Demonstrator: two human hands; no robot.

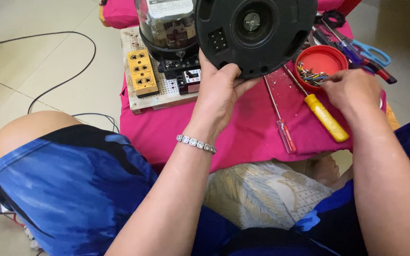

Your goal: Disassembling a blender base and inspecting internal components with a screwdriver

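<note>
My left hand (219,95) grips the lower rim of a round black appliance base (257,33), held up on edge with its underside facing me. My right hand (352,87) reaches into a small red bowl (326,59) of screws, fingertips pinched at the pile (312,76); I cannot tell whether a screw is between them. A yellow-handled screwdriver (326,116) and a thin red-handled screwdriver (281,121) lie on the pink cloth (243,132) between my hands.
A perforated board (167,90) carries a yellow socket block (142,71), a black breaker and a glass-domed meter (167,23). Scissors and pliers (361,52) lie at the back right. Black cables (62,57) run over the tiled floor on the left.
</note>
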